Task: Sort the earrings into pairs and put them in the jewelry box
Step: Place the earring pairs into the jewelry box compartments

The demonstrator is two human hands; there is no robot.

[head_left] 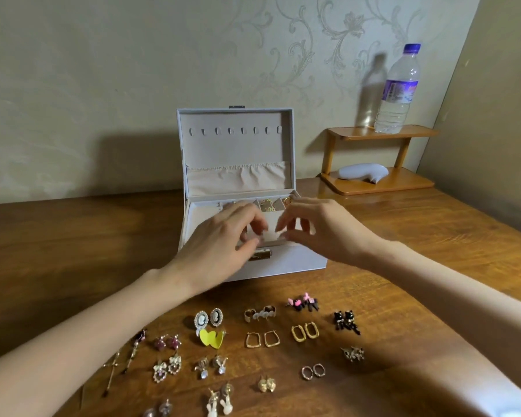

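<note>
Box: the pale grey jewelry box with beige lining stands open at the middle of the table, its lid upright and showing a row of hooks above a gathered pocket.
Stored earrings: a few small gold earrings lie in the rear compartments.
Left hand: the left hand hovers over the tray with curled fingers; the blur hides whether it grips anything.
Right hand: the right hand is just beside it, fingertips bent toward the tray; I cannot tell whether it holds anything.
Loose earrings: pairs lie in rows in front of the box, among them square gold hoops, yellow hearts and black cat drops.
Surface: a brown wood-grain table.
Room: a beige scroll-patterned wall; in the right corner, a two-tier wooden shelf with a clear plastic water bottle on top.
</note>
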